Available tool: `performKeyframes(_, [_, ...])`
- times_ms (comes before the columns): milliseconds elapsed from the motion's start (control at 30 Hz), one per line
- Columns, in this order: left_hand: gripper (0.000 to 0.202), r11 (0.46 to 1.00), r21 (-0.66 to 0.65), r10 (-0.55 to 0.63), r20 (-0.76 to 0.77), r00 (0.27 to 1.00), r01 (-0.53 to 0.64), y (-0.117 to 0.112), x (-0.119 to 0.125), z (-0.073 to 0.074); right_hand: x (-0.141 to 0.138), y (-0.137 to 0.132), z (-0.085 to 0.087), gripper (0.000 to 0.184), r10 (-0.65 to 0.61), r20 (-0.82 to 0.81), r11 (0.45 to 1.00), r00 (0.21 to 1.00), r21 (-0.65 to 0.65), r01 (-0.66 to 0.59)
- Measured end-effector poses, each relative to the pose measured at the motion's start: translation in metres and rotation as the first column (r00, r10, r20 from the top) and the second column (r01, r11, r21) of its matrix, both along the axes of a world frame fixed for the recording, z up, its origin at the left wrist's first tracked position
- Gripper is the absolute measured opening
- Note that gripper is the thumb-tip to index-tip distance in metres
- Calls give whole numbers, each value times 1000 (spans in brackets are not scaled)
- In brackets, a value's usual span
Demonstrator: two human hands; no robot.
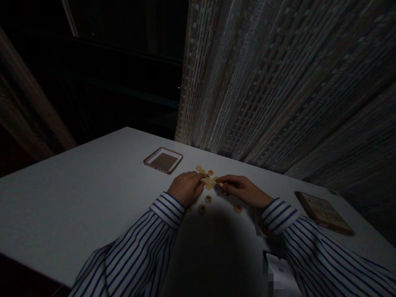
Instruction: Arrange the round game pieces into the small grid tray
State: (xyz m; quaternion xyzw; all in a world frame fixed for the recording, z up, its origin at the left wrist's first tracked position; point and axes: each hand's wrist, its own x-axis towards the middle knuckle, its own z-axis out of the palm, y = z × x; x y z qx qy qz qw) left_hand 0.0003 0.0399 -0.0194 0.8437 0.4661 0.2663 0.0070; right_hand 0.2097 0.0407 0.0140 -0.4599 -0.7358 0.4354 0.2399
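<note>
Small round wooden xiangqi pieces (210, 181), some marked in red and some in black, lie in a loose cluster on the white table (102, 198). My left hand (186, 188) rests at the cluster's left side, its fingers curled in against a pale piece. From the right, my right hand (243, 190) pinches a dark-marked piece (218, 186) between thumb and fingers. Nearer to me lie two black-marked pieces, one (208, 199) just beyond the other (202, 209). A red-marked piece (238, 209) sits below my right hand.
A shallow brown-rimmed box part (153, 168) stands beyond my left hand. Far right lies a flat box or lid with a picture on it (324, 212). A phone (283, 270) is by my right forearm, and a brown object is partly under that sleeve. Curtains (241, 82) hang behind the table.
</note>
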Motion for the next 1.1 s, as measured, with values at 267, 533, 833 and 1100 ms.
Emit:
performKeyframes(267, [26,1000,-18,-1,9,1000,1,0,0,0,1,-3,1,26,-33,-35,997,999,-69,30])
performKeyframes(533, [26,1000,-25,8,2,1000,-8,-1,-1,1,8,-3,-6,21,-31,-2,999,1000,-13,31])
performKeyframes(833, [27,999,-35,26,-5,1000,-26,0,-4,2,7,-8,-8,19,-65,246,983,967,181,20])
performKeyframes(1100, [27,998,-56,35,9,999,-35,-1,-6,3,9,-11,-16,15,-67,498,905,865,394,-157])
